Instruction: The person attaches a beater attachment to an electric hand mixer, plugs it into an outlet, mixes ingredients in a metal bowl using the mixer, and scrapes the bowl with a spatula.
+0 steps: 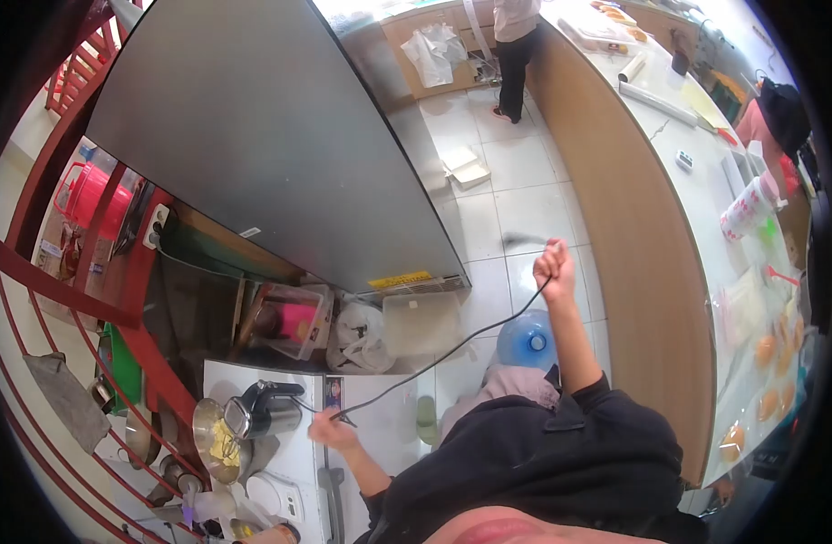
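A black power cord (443, 356) runs between my two hands in a loose curve. My right hand (554, 269) is raised over the floor, its fingers closed round the cord near the end; the blurred dark tip, perhaps the plug, sticks out to the left. My left hand (333, 429) is lower, pinching the cord close to a silver and black mixer (269, 410). This mixer rests on a white surface, its head over a metal bowl (201, 428) holding a yellow mass (223, 444).
A white kitchen scale (285, 497) is near the bowl. Red railings (153, 363) and a power socket (157, 227) are at left, beside a large grey appliance (253, 118). A blue water bottle (527, 338) stands on the floor. A long counter (652, 136) runs along the right; a person (516, 45) stands beyond.
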The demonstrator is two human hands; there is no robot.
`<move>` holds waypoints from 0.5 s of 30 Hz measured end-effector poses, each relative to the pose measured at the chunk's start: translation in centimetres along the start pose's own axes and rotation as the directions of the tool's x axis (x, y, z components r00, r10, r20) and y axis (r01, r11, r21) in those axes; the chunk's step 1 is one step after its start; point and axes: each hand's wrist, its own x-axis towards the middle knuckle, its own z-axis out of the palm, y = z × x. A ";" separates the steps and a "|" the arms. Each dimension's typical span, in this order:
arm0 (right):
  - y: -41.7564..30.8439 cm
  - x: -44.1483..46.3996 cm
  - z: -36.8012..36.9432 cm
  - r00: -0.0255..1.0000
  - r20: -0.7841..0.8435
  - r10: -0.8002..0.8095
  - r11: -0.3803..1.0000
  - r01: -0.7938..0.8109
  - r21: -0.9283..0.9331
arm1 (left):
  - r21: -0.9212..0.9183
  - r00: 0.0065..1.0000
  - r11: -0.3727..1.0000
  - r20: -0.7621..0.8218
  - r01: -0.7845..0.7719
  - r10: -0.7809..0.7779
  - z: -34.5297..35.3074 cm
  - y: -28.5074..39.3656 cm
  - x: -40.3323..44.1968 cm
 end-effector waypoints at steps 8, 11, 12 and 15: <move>-6.0 1.4 2.6 0.966 0.115 -0.232 0.943 0.252 -0.217 | -0.017 0.988 0.992 -0.094 0.124 -0.125 0.2 4.2 1.2; -6.0 1.1 4.0 0.907 0.082 -0.412 0.787 0.400 -0.469 | -0.054 0.949 0.951 -0.063 0.305 -0.308 2.1 3.8 1.3; -5.9 1.1 4.5 0.867 0.094 -0.489 0.685 0.448 -0.574 | 0.152 0.933 0.942 0.163 0.299 -0.322 1.8 2.9 1.8; -5.0 1.9 4.0 0.806 0.257 -0.533 0.068 0.344 -0.937 | 0.538 0.610 0.813 0.574 0.221 -0.546 1.7 1.3 2.6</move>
